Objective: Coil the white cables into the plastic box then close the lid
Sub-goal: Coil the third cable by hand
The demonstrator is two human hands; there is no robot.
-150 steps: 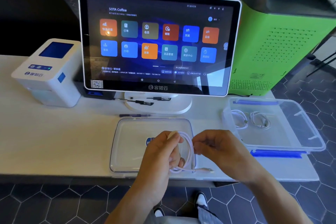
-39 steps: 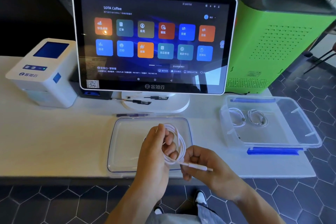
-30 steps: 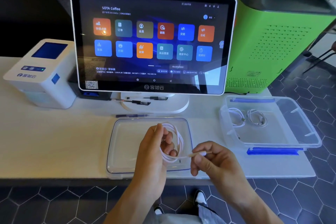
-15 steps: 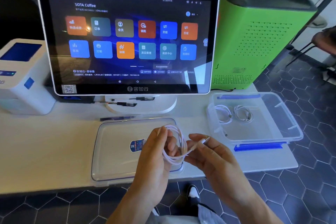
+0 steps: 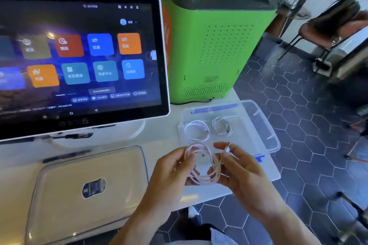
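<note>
Both hands grip one coiled white cable [image 5: 205, 167]: left hand [image 5: 171, 175] curled round its left side, right hand [image 5: 241, 171] pinching its plug end. Just beyond, right, the clear rectangular plastic box [image 5: 264, 125] holds two coils.

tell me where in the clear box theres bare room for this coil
Clear plastic box: its far-left floor is crowded by two coiled white cables. The right half, toward the right wall, is bare, as is a near strip behind the hands.
</note>
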